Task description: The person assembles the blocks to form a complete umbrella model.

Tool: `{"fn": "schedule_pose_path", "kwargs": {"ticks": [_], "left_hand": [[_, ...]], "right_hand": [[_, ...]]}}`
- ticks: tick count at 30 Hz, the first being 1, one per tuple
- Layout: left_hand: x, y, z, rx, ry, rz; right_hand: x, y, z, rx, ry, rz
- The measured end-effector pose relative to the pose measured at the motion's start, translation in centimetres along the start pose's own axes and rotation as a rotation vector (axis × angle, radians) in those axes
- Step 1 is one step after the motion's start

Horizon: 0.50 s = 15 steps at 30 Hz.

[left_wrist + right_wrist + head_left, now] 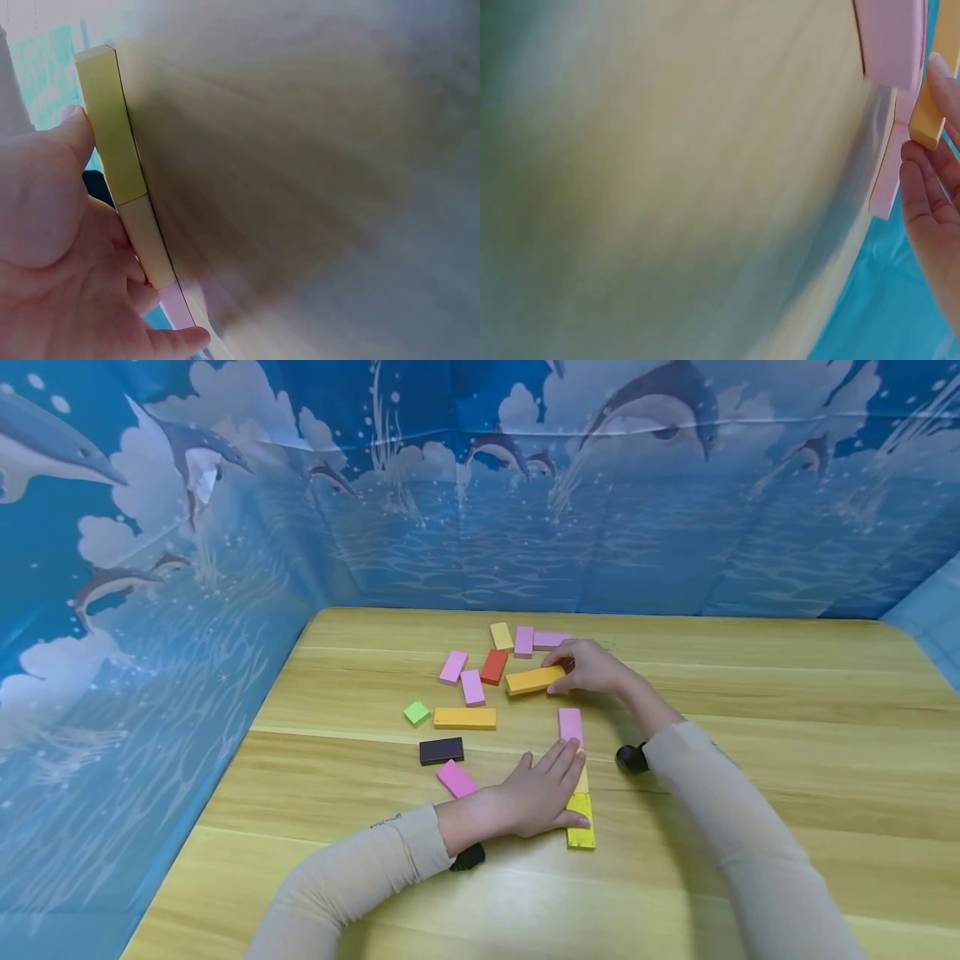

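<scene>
- Orange block is pinched at its right end between thumb and fingers of the right hand; most of its length juts leftward, clear of the grip. Cannot tell whether it touches the surface.
- Key relation: its long axis runs roughly side to side, while the row of pink block, pale yellow block and bright yellow block runs away from the person. The two axes stand nearly square. The held block lies beyond and left of the row's far end, the pink block.
- Left hand is nearer the row: fingers extended across it around the pink and pale yellow join, thumb on the bright yellow block, nothing grasped.
- Left wrist view shows the row's side faces and both seams, ends meeting; from the head, fingers cover part of this.
- Right wrist view shows the held block's end face at the fingertips, with a pink piece near it.
- Head view alone shows the second orange block, dark block and green block, all left of the row.
</scene>
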<state>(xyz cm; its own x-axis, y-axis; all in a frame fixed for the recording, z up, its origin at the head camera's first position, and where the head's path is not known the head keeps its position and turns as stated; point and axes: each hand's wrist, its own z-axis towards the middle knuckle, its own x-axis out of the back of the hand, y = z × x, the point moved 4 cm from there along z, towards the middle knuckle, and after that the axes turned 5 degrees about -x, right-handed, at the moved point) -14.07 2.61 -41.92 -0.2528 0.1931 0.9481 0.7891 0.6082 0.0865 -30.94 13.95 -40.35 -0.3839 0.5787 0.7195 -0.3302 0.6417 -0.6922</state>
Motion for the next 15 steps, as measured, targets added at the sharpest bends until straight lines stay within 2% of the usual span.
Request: {"fn": "schedule_pose_path", "kwargs": {"ticks": [5,15], "left_hand": [[0.1,0.0,0.0,0.001,0.006,0.006],[0.4,0.2,-0.3,-0.002,0.002,-0.029]], "right_hand": [[0.6,0.9,-1.4,-0.029,0.037,0.011],[1.8,2.4,-4.4,-0.069,0.074,-0.045]]}}
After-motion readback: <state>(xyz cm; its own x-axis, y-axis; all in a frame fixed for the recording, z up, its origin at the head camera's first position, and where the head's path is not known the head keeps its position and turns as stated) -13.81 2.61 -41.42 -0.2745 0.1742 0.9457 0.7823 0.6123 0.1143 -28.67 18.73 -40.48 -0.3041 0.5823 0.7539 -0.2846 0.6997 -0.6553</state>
